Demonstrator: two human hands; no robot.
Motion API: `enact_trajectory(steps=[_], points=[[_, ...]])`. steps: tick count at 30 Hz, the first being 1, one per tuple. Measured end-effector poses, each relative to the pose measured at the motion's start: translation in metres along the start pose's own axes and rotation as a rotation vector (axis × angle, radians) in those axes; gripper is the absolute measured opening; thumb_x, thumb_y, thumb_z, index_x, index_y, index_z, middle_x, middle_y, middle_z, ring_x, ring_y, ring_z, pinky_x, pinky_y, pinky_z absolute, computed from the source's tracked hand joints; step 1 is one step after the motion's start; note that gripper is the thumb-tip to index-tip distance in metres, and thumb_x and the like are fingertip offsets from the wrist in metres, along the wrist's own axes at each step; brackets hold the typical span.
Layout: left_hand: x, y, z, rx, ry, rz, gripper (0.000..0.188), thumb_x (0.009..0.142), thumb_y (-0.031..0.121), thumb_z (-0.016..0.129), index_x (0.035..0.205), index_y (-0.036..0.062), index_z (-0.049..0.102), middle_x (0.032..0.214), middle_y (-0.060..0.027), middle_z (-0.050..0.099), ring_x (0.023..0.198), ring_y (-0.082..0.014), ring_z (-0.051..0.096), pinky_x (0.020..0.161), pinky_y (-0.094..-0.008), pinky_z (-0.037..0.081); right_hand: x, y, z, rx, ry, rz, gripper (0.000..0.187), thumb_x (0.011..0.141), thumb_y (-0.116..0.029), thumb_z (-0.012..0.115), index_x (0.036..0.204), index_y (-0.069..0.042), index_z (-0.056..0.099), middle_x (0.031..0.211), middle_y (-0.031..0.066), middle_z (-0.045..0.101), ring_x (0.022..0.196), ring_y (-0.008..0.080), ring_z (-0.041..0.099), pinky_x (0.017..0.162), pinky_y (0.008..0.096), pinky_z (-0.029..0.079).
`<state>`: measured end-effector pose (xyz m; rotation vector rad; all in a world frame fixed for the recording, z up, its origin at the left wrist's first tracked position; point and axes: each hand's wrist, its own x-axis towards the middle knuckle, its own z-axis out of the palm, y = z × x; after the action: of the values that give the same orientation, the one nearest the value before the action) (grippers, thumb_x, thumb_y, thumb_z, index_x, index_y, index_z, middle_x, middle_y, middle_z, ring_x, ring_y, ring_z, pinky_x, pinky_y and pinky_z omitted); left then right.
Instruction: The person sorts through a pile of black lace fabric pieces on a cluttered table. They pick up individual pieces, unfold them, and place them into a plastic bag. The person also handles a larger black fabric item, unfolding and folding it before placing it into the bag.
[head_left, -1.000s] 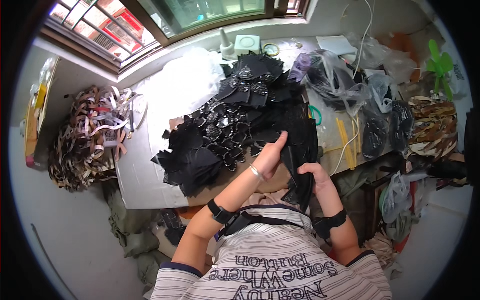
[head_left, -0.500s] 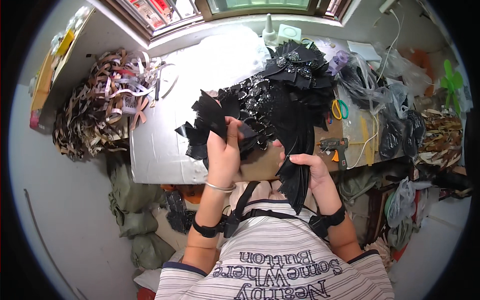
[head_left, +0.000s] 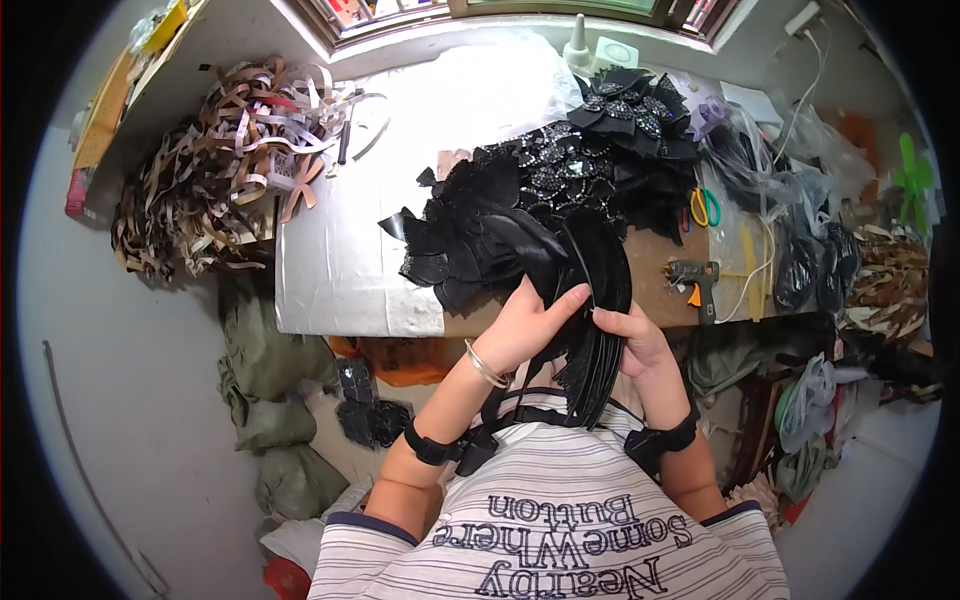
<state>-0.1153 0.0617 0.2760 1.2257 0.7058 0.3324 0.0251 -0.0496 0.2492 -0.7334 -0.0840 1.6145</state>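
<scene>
A bundle of thin black strips (head_left: 590, 375), fanned out at its lower end, hangs past the table's near edge in front of my body. My left hand (head_left: 522, 325) grips its left side, thumb on top and the other fingers partly hidden. From the right, my right hand (head_left: 645, 345) pinches the same bundle, thumb toward me. The strips run up into a large black piece with sparkling stones (head_left: 565, 165) spread over the table. Its left part is a mass of overlapping black petals (head_left: 455, 235); at its far right sits a jewelled black flower (head_left: 630, 108).
Right of the black piece lie scissors (head_left: 705, 207) with yellow and green handles and a glue gun (head_left: 695, 280) with its cord. Loose strips (head_left: 215, 175) heap up at the left. Clear plastic (head_left: 500, 80) and a nozzle bottle (head_left: 577, 48) stand toward the window; plastic bags (head_left: 795, 265) crowd the right.
My left hand has let go of the black petals at the left and moved right onto the strip bundle beside my right hand. The petals now lie flat on the table.
</scene>
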Motion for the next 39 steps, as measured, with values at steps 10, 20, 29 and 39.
enact_trajectory(steps=[10,20,29,39], points=[[-0.009,-0.009,-0.001,0.198,0.063,-0.019,0.022,0.086,0.011,0.056,0.099,-0.0067,0.061,0.089,-0.0098,0.067,0.082,-0.0153,0.061,0.074,-0.0296,0.049,-0.014,0.011,-0.003,0.217,0.102,0.020,0.033,0.085,-0.015,0.058,0.111,0.007,0.058,0.103,0.0158,0.065,0.092,0.0255,0.065,0.083,0.0362,0.053],[-0.004,0.002,0.011,0.106,0.107,0.193,0.030,0.084,0.012,0.062,0.109,-0.0031,0.057,0.101,-0.0119,0.064,0.092,-0.0191,0.060,0.083,-0.0318,0.047,-0.018,0.010,-0.009,0.250,0.132,-0.012,0.034,0.081,-0.013,0.055,0.107,0.008,0.059,0.099,0.0186,0.066,0.085,0.0274,0.067,0.078,0.0399,0.056],[0.002,-0.008,0.009,0.058,0.069,0.140,0.028,0.085,0.011,0.061,0.108,-0.0040,0.058,0.100,-0.0111,0.065,0.092,-0.0185,0.060,0.083,-0.0312,0.047,-0.014,0.006,-0.010,0.257,0.112,-0.029,0.032,0.082,-0.011,0.058,0.108,0.006,0.059,0.100,0.0169,0.066,0.087,0.0265,0.067,0.079,0.0396,0.055],[0.012,-0.001,0.006,-0.057,0.050,-0.001,0.024,0.086,0.009,0.060,0.106,-0.0041,0.059,0.098,-0.0073,0.065,0.091,-0.0142,0.059,0.082,-0.0286,0.047,-0.004,0.003,-0.009,0.164,0.035,-0.067,0.036,0.082,-0.003,0.058,0.117,0.002,0.055,0.105,0.0128,0.064,0.094,0.0235,0.064,0.082,0.0356,0.053]])
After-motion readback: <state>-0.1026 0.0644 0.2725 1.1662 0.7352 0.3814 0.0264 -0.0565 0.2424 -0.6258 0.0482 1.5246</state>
